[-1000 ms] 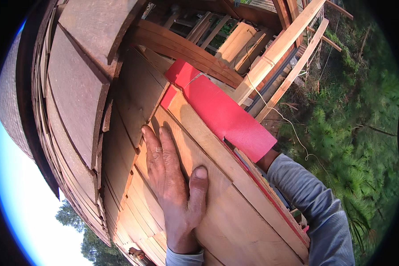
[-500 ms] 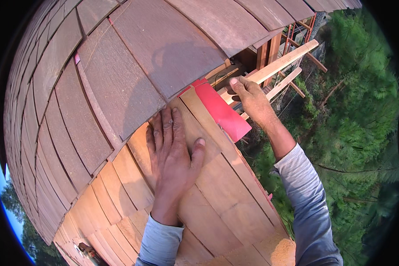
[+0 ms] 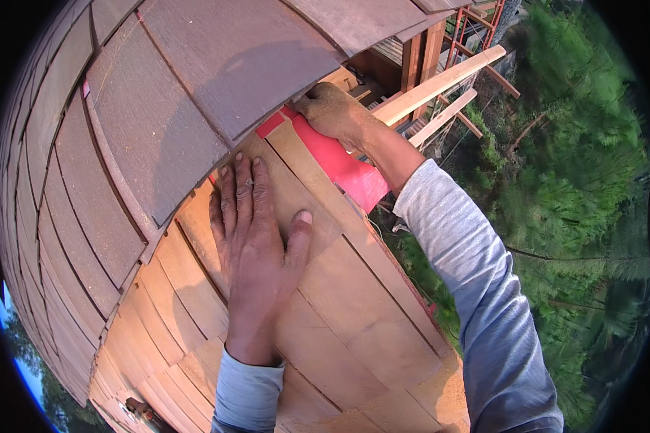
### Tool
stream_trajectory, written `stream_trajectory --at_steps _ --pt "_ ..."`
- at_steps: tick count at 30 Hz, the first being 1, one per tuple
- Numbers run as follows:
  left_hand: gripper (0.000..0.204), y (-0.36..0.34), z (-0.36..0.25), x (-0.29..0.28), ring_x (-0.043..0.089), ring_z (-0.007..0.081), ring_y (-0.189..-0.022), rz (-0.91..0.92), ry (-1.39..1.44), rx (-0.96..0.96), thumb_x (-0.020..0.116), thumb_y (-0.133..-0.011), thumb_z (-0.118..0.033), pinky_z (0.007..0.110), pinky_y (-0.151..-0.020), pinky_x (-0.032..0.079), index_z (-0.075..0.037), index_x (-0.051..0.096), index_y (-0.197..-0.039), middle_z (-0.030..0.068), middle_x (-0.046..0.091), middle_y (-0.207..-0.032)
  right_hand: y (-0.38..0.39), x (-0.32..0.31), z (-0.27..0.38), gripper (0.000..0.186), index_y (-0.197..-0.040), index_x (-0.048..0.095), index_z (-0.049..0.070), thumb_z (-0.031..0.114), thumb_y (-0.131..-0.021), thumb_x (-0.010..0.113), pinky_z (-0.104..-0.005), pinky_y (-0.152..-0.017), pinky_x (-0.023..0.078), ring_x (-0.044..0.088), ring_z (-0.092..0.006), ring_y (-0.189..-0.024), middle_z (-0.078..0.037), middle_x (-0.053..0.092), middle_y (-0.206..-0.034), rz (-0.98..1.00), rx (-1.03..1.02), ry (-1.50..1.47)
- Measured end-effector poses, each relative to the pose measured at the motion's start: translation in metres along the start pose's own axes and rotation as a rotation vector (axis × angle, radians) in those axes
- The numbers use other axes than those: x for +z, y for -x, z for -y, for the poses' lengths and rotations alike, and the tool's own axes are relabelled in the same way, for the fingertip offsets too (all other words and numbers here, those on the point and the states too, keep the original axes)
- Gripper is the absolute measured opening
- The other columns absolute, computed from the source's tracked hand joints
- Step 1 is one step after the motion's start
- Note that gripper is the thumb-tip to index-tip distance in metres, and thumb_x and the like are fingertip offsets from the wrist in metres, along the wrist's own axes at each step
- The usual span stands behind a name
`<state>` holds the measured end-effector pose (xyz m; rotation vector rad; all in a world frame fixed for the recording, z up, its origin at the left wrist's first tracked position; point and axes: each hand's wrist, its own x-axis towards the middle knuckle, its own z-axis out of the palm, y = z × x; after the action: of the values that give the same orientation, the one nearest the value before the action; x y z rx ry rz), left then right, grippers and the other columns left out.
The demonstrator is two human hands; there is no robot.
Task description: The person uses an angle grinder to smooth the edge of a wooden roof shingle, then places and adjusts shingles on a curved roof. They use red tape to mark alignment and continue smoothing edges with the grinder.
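Note:
My left hand (image 3: 258, 249) lies flat on the pale wooden shingles (image 3: 361, 296), fingers stretched toward the lower edge of the weathered brown shingles (image 3: 267, 79). Its thumb is spread to the right. At the roof's right edge, my right hand (image 3: 334, 114) reaches over a red flexible sheet (image 3: 323, 153) that sticks out from beneath a narrow pale shingle (image 3: 292, 151). The fingers of that hand are bent down and away near the brown overhang, mostly hidden, so what they touch or hold does not show. Below the wrist the sheet is buckled.
Beyond the roof edge are long timber beams (image 3: 440, 83), an orange-red metal frame (image 3: 492, 25) and green trees (image 3: 570, 159) far below. Sawdust (image 3: 448, 390) lies on the lower right shingles. A dark tool (image 3: 146, 413), partly cut off, rests at lower left.
My right hand has moved from above the beams, leftward and up to the overhang, and the red sheet has gone from flat to buckled. The left hand stays flat on the shingles; the view has shifted.

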<state>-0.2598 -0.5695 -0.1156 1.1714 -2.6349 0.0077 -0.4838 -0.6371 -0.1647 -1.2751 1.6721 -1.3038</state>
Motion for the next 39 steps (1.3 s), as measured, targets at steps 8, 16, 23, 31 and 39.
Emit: stream_trajectory --at_steps 8,16,23,31,39 --pt "0.079 0.001 0.0 0.003 0.022 0.0354 -0.156 -0.016 -0.02 -0.005 0.062 -0.093 -0.031 0.051 -0.127 0.012 -0.003 0.031 -0.16 0.0194 0.029 -0.167 0.329 -0.108 0.019 0.065 -0.127 0.058 -0.001 0.059 -0.102 0.054 -0.0385 -0.086 0.056 0.069 -0.025 -0.097 -0.014 0.069 -0.107 0.103 0.112 0.108" --pt "0.078 -0.005 0.002 0.004 0.02 0.0358 -0.157 0.031 -0.032 -0.031 0.057 -0.098 -0.042 0.051 -0.126 0.013 -0.008 0.03 -0.162 0.0172 0.027 -0.168 0.619 -0.056 0.066 0.093 -0.151 0.042 0.001 0.075 -0.093 0.048 -0.0598 -0.111 0.035 0.048 -0.0449 -0.136 -0.027 0.049 -0.149 -0.031 0.598 0.692" --pt "0.066 -0.009 0.021 0.002 0.024 0.0404 -0.154 0.044 0.076 0.14 0.049 -0.106 -0.034 0.049 -0.125 0.017 0.003 0.033 -0.157 0.0274 0.029 -0.163 0.665 -0.006 0.021 0.092 -0.125 0.053 -0.004 0.08 -0.091 0.041 -0.0538 -0.085 0.043 0.06 -0.0443 -0.096 -0.026 0.06 -0.106 -0.292 0.589 0.799" --pt "0.064 -0.007 0.017 -0.001 0.021 0.0397 -0.155 0.066 0.069 0.138 0.048 -0.106 -0.03 0.048 -0.126 0.014 0.0 0.029 -0.16 0.0264 0.027 -0.165 0.651 -0.02 0.036 0.08 -0.133 0.061 0.007 0.076 -0.092 0.05 -0.0469 -0.084 0.05 0.068 -0.0361 -0.1 -0.016 0.069 -0.119 -0.27 0.564 0.835" --pt "0.072 -0.007 0.021 0.007 0.023 0.0418 -0.154 0.028 -0.044 0.166 0.048 -0.105 -0.041 0.054 -0.124 0.015 0.0 0.027 -0.16 0.0276 0.027 -0.164 0.646 -0.02 0.03 0.075 -0.125 0.058 0.001 0.066 -0.088 0.061 -0.0466 -0.083 0.046 0.064 -0.0368 -0.099 -0.019 0.064 -0.111 -0.3 0.546 0.747"
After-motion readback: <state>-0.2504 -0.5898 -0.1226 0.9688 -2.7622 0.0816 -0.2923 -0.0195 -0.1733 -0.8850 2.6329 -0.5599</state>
